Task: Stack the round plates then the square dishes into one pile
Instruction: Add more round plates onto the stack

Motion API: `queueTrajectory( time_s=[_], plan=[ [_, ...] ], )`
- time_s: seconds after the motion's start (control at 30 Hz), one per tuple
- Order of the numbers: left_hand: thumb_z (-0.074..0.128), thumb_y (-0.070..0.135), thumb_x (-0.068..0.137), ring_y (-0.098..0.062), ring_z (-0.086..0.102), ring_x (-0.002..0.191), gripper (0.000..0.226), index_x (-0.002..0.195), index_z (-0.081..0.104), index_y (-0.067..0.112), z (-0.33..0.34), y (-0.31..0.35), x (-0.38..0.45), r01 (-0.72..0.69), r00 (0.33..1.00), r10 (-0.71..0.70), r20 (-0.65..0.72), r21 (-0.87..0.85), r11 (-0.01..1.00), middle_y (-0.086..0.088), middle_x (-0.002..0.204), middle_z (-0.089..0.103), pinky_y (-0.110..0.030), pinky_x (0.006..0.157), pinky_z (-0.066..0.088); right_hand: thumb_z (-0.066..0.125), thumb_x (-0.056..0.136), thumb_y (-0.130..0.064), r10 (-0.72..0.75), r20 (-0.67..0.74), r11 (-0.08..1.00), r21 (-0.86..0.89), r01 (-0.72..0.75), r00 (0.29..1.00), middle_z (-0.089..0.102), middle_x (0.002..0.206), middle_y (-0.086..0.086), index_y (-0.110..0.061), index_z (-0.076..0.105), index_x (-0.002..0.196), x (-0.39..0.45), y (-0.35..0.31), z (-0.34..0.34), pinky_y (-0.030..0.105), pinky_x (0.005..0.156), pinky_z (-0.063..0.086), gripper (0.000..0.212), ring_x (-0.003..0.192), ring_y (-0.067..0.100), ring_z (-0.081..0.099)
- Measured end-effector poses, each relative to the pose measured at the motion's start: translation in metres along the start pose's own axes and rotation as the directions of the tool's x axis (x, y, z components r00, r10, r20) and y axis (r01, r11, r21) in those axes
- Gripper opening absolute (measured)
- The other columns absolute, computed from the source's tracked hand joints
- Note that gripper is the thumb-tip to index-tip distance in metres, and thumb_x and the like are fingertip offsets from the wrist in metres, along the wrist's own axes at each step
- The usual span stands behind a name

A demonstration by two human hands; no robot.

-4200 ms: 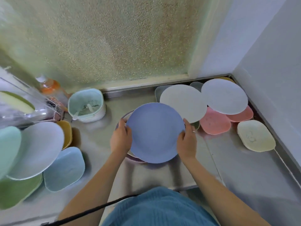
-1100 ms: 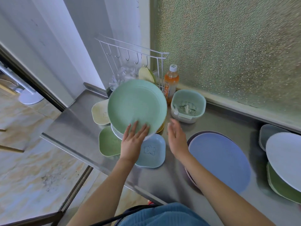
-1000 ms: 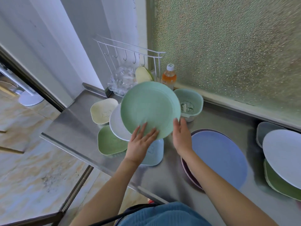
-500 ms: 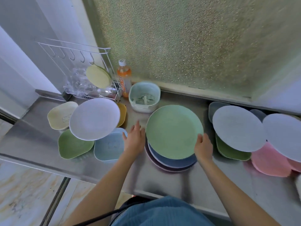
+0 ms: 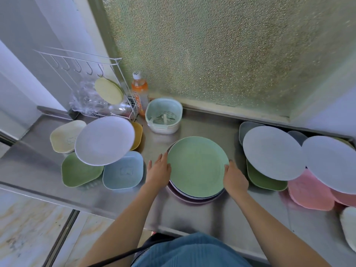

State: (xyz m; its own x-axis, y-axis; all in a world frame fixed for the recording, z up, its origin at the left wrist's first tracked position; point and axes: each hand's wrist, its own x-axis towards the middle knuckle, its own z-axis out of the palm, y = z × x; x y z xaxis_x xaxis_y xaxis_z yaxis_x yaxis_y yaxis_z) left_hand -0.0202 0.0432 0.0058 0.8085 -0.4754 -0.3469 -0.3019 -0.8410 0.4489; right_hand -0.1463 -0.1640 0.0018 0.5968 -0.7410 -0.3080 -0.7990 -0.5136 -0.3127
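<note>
Two hands flank the green round plate [image 5: 197, 166] atop the central pile. Left hand [image 5: 159, 173]: fingers extended, together, at its rim. Right hand [image 5: 235, 179]: fingers curled on its edge.

Bright soft daylight through the frosted window [image 5: 221, 51], dull glare and faint soft shadows on the steel counter [image 5: 196, 124], strong wide-angle bending at the edges, slight blur toward the right corners, overall soft focus.
</note>
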Motion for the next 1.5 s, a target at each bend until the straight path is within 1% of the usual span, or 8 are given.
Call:
queueTrajectory(
  time_s=[0.13,0.23,0.33,0.93,1.03,1.17,1.27,1.5],
  plan=[
    [0.026,0.021,0.099,-0.027,0.032,0.139,0.051,0.149,0.013,0.019,0.0,-0.005,0.005,-0.019,1.0,0.019,0.017,-0.031,0.999,-0.011,0.15,0.035,-0.049,0.117,0.018,0.02,0.1,-0.03,0.014,0.036,1.0,0.016,-0.015,0.999,0.06,0.12,0.015,-0.02,0.027,0.142,0.001,-0.001,0.004,0.041,0.085,0.044,0.044,0.11,0.035,0.056],
    [0.03,0.019,0.099,-0.034,0.056,0.114,0.051,0.148,0.015,0.02,0.0,-0.005,0.006,-0.043,0.999,0.047,0.021,-0.142,0.989,-0.015,0.132,0.054,-0.046,0.099,0.043,0.02,0.1,-0.029,0.027,0.012,0.999,0.046,-0.027,1.0,0.06,0.12,0.016,-0.021,0.027,0.143,-0.001,-0.001,0.005,0.041,0.086,0.044,0.044,0.11,0.036,0.056],
    [0.03,0.019,0.099,-0.035,0.061,0.097,0.05,0.147,0.017,0.019,0.001,-0.003,0.007,-0.009,1.0,0.012,0.017,-0.144,0.99,-0.018,0.114,0.064,-0.045,0.087,0.05,0.021,0.099,-0.029,0.043,0.003,0.997,0.058,-0.043,0.999,0.06,0.118,0.016,-0.022,0.028,0.142,-0.002,-0.002,0.005,0.042,0.087,0.044,0.043,0.109,0.036,0.056],
    [0.034,0.013,0.097,-0.038,0.06,0.097,0.048,0.144,0.025,0.013,0.022,0.047,0.028,-0.144,0.988,0.151,0.04,-0.133,0.981,-0.023,0.11,0.063,-0.039,0.08,0.047,0.026,0.099,-0.024,0.114,-0.027,0.992,-0.044,-0.115,0.993,0.063,0.108,0.017,-0.009,0.039,0.118,0.002,0.048,-0.014,0.039,0.075,0.043,0.028,0.099,0.035,0.06],
    [0.035,0.011,0.096,-0.038,0.06,0.095,0.047,0.143,0.027,0.013,0.024,0.048,0.032,-0.157,0.986,0.164,0.037,-0.148,0.977,-0.024,0.107,0.063,-0.039,0.078,0.046,0.032,0.098,-0.024,0.059,-0.109,0.997,-0.04,-0.063,0.992,0.067,0.096,0.016,-0.008,0.028,0.13,0.001,0.052,-0.017,0.037,0.065,0.042,0.036,0.088,0.035,0.064],
    [0.036,0.013,0.095,-0.039,0.061,0.092,0.045,0.14,0.032,0.015,0.028,0.047,0.032,-0.16,0.987,0.162,0.002,-0.155,0.975,-0.022,0.104,0.064,-0.043,0.078,0.05,0.037,0.097,-0.024,0.04,-0.281,0.999,-0.004,-0.043,0.959,0.066,0.091,0.015,-0.01,0.031,0.126,0.003,0.063,-0.029,0.036,0.057,0.041,0.033,0.078,0.037,0.065],
    [0.036,0.013,0.095,-0.039,0.061,0.092,0.045,0.14,0.033,0.015,0.03,0.046,0.032,-0.161,0.987,0.16,-0.019,-0.165,0.973,-0.021,0.104,0.065,-0.042,0.077,0.05,0.037,0.095,-0.017,0.045,-0.224,0.99,-0.117,-0.073,0.974,0.064,0.095,0.013,-0.014,0.031,0.132,0.012,0.08,-0.038,0.032,0.058,0.038,0.037,0.081,0.033,0.062],
    [0.036,0.013,0.096,-0.038,0.061,0.096,0.047,0.142,0.031,0.016,0.029,0.049,0.031,-0.148,0.989,0.145,-0.026,-0.143,0.979,-0.021,0.11,0.064,-0.037,0.075,0.045,0.037,0.091,-0.007,-0.007,-0.168,0.938,-0.344,-0.052,0.986,0.064,0.091,0.01,-0.009,0.05,0.102,0.027,0.088,-0.042,0.03,0.057,0.035,0.017,0.082,0.031,0.062]
  ],
)
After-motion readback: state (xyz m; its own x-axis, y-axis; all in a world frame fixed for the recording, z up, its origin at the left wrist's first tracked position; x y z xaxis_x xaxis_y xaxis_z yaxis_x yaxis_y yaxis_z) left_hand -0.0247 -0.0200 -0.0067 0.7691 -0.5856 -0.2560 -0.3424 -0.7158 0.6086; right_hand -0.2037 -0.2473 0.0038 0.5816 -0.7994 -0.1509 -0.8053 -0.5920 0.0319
